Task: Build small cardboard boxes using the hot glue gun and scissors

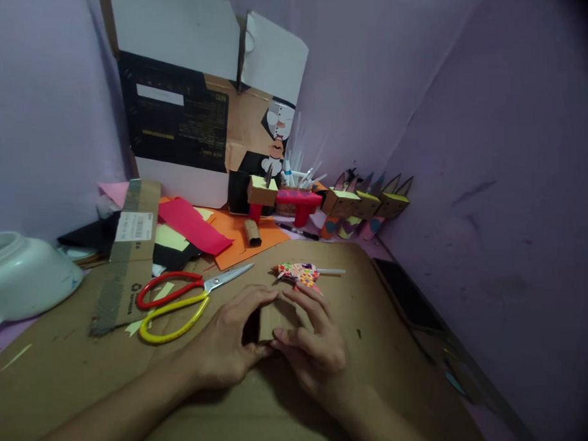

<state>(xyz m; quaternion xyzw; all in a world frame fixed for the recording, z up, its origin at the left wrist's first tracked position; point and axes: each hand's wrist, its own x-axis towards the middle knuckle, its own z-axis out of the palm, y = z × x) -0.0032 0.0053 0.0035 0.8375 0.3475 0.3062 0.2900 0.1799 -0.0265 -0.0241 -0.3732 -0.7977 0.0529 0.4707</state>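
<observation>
Both of my hands meet over a small folded piece of brown cardboard [273,319] on the cardboard work sheet [77,369]. My left hand [228,342] curls around its left side, fingers bent over the top. My right hand [312,342] pinches its right edge with thumb and fingers pressed together. A patterned glue gun [298,273] lies just beyond my right fingers. Scissors [181,301] with red and yellow handles rest to the left of my left hand.
A white bowl [26,275] sits at far left. Coloured paper sheets [227,239], a cardboard strip [126,252] and a paper tube [252,233] lie behind. Small paper box figures [365,204] line the back right. A dark phone [405,294] lies at right. A printed carton [198,121] leans on the wall.
</observation>
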